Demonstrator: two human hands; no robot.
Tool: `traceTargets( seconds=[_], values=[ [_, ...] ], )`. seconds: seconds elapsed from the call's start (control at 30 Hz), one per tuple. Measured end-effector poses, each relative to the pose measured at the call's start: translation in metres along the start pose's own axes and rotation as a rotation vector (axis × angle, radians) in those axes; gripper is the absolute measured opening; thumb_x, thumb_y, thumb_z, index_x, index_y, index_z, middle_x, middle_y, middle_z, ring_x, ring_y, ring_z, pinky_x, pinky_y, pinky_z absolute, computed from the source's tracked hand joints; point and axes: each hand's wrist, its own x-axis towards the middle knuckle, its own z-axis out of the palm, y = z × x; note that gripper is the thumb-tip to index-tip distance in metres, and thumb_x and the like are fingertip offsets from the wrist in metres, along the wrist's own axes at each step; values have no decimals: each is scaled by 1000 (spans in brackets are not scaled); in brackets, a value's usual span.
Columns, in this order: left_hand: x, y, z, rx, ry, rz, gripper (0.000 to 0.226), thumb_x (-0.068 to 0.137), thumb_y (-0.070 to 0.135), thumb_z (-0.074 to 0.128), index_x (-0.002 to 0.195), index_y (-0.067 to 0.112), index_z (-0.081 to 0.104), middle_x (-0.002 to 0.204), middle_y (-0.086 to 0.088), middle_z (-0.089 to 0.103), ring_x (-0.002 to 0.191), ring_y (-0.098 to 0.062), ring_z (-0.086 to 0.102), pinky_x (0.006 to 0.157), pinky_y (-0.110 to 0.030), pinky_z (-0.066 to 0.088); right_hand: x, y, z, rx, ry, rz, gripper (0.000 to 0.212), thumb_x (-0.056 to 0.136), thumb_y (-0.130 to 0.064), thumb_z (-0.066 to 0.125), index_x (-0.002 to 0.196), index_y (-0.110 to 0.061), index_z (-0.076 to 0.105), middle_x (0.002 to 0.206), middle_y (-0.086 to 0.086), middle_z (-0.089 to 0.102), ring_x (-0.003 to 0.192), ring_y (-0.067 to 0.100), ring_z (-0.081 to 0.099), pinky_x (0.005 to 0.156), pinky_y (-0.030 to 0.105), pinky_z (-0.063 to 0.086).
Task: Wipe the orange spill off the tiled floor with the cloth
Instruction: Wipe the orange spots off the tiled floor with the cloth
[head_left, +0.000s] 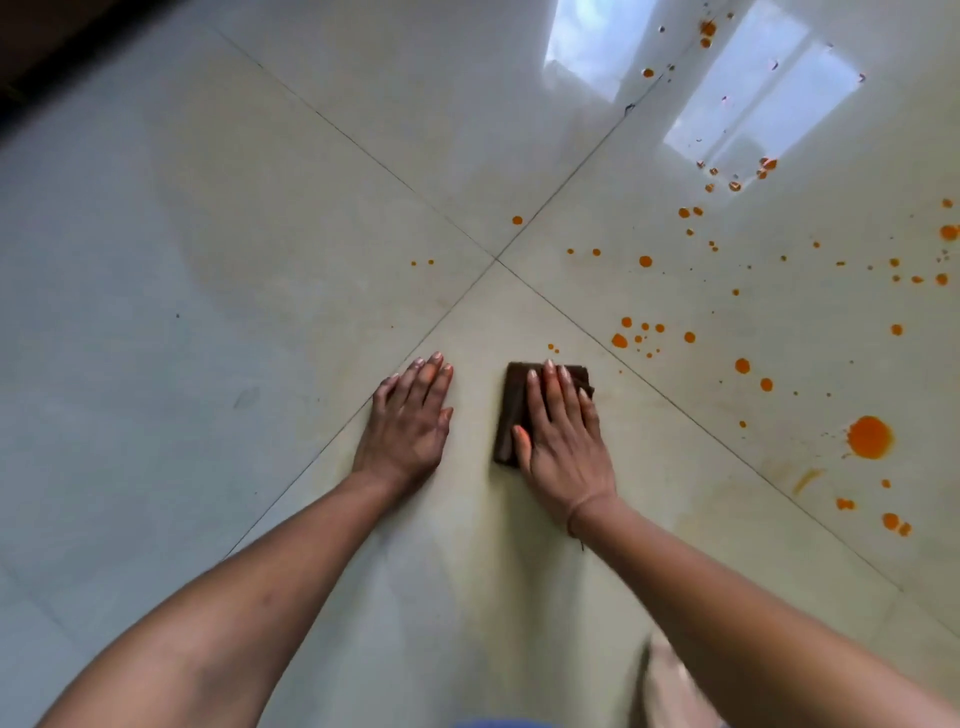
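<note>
Pressing the right hand (563, 441) palm-down on a folded dark brown cloth (513, 400), fingers (553, 389) straight and laid close side by side, tips reaching the cloth's far edge, thumb spread to the left on the fabric. Flat on top, not curled round it. Resting the left hand (410, 426) flat on the bare tiled floor (260, 260), just beside the cloth but apart from it, fingers (431, 379) straight and together, thumb close along the right side. Cloth on the near tile, short of where four tiles meet. Long axis running away from the body, far end leaning slightly right. Orange spill (870, 437) well off to the right: one big blot, with many small drops scattered beyond toward the bright reflections (753, 104).
</note>
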Motion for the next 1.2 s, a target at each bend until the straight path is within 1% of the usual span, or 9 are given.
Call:
traceTargets(
  seconds=[0.1, 0.3, 0.47, 0.6, 0.67, 0.77, 0.9, 1.07, 1.2],
  values=[
    [13, -10, -3, 32, 61, 99, 48, 88, 36, 43, 130, 12, 48, 134, -11, 47, 122, -30, 44, 103, -43, 28, -37, 1, 10, 30, -16, -24, 70, 93, -44, 33, 153, -11, 20, 161, 11, 13, 149, 23, 7, 119, 41, 9],
    [17, -15, 3, 2, 185, 161, 44, 89, 33, 46, 128, 12, 47, 130, -11, 46, 118, -31, 44, 102, -45, 33, 78, -3, -6, 93, 74, 121, 70, 94, -46, 27, 154, -12, 15, 162, 10, 10, 149, 22, 3, 121, 41, 6],
    [19, -22, -3, -58, 159, 167, 50, 90, 37, 45, 133, 11, 44, 134, -14, 47, 119, -34, 47, 103, -43, 32, 13, 10, 1, 72, -32, -151, 71, 92, -46, 35, 154, -14, 18, 161, 9, 13, 149, 20, 4, 120, 40, 9],
    [70, -66, -21, -18, 217, -92, 64, 90, 43, 36, 142, 8, 39, 148, -15, 40, 133, -30, 37, 107, -45, 26, 134, -42, -13, 103, 72, -31, 72, 91, -46, 28, 153, -11, 20, 161, 12, 15, 149, 23, 7, 120, 39, 3],
    [97, -92, -38, -32, 188, -202, 67, 90, 45, 29, 146, 9, 34, 154, -10, 32, 140, -28, 30, 111, -44, 21, 108, -56, -3, 61, 39, -173, 69, 93, -44, 33, 153, -11, 21, 161, 11, 14, 149, 22, 6, 120, 38, 4],
    [111, -102, -46, -36, 186, -201, 63, 91, 40, 31, 146, 10, 35, 153, -8, 34, 141, -26, 30, 110, -42, 23, 75, -34, 0, 31, 2, -436, 69, 93, -46, 39, 152, -14, 24, 161, 8, 15, 149, 22, 9, 120, 37, 5],
    [109, -103, -45, -62, 196, -208, 59, 91, 32, 32, 146, 11, 35, 153, -5, 34, 142, -23, 28, 111, -41, 23, 198, -85, -17, 86, 40, -225, 69, 93, -45, 32, 153, -12, 21, 161, 11, 14, 149, 22, 7, 120, 37, 4],
    [110, -102, -52, -59, 146, -213, 57, 91, 26, 32, 146, 9, 36, 153, -6, 34, 142, -24, 29, 109, -42, 23, 91, -74, -4, 26, -47, -418, 72, 92, -44, 47, 152, -13, 24, 161, 9, 13, 149, 23, 12, 119, 41, 14],
    [113, -103, -55, -40, 84, -228, 57, 91, 25, 35, 146, 9, 36, 153, -7, 35, 141, -25, 29, 108, -43, 24, 147, -99, -2, 64, -15, -327, 69, 92, -43, 42, 151, -11, 27, 160, 11, 19, 148, 23, 14, 119, 41, 15]
  ],
)
